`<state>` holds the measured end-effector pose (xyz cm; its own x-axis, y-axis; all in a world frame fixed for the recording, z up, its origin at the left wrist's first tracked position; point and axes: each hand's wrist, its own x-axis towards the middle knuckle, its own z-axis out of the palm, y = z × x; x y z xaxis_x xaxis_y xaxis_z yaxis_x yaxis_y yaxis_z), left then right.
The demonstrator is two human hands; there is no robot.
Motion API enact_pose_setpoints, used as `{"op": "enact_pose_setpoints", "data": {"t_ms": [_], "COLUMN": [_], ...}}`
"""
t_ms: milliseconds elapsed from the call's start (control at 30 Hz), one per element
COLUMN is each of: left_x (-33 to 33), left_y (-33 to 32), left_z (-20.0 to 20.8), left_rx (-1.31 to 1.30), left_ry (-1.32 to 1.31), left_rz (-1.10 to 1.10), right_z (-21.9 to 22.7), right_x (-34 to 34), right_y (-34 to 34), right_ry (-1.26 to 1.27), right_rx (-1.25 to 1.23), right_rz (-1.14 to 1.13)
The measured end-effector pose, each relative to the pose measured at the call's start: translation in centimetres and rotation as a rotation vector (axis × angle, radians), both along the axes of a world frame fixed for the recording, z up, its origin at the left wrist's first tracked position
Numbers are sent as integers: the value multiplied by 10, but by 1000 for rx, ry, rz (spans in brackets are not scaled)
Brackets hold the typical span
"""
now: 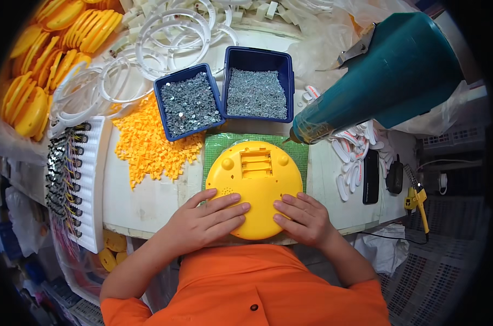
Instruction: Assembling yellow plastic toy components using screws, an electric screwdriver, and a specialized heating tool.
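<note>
A round yellow plastic housing point(254, 204) lies on a green mat point(214, 149) right in front of me. Its upper side shows a rectangular battery compartment point(256, 164), two round feet and a patch of small speaker holes. My left hand point(216, 217) rests flat on the housing's left side, fingers stretched out. On the right side my right hand point(303, 217) lies with its fingers extended over the rim. Just above the housing's upper right edge points the tip of a teal electric screwdriver or screw-feeding tool point(333, 108); neither hand touches it.
Two blue bins point(285, 111) of small screws and metal parts stand behind the mat. Small yellow pieces point(154, 146) are heaped left of it, beside a white foam tray point(97, 179) of wired parts. White rings point(173, 32), yellow covers point(26, 103), white strips point(347, 157) and a black phone point(371, 176) surround these.
</note>
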<state>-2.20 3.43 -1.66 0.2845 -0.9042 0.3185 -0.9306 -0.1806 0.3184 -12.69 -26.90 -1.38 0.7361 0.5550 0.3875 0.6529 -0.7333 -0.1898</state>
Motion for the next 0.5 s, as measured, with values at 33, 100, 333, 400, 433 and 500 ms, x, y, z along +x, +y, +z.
{"op": "enact_pose_setpoints", "data": {"t_ms": [33, 100, 333, 400, 433, 500], "left_x": [3, 7, 13, 8, 8, 8], "left_y": [-2, -4, -5, -7, -12, -19], "left_z": [4, 7, 1, 1, 2, 2], "left_rx": [41, 80, 43, -114, -111, -197], "left_ry": [40, 81, 51, 192, 166, 124], "left_rz": [-11, -15, 1, -6, 46, 3], "right_z": [4, 7, 15, 21, 31, 40], "right_x": [2, 3, 32, 46, 51, 61], "right_y": [4, 5, 6, 16, 21, 37], "right_ry": [42, 83, 97, 95, 62, 23], "right_rx": [65, 129, 281, 345, 327, 331], "right_rz": [-42, -77, -48, -11, -89, -100]}}
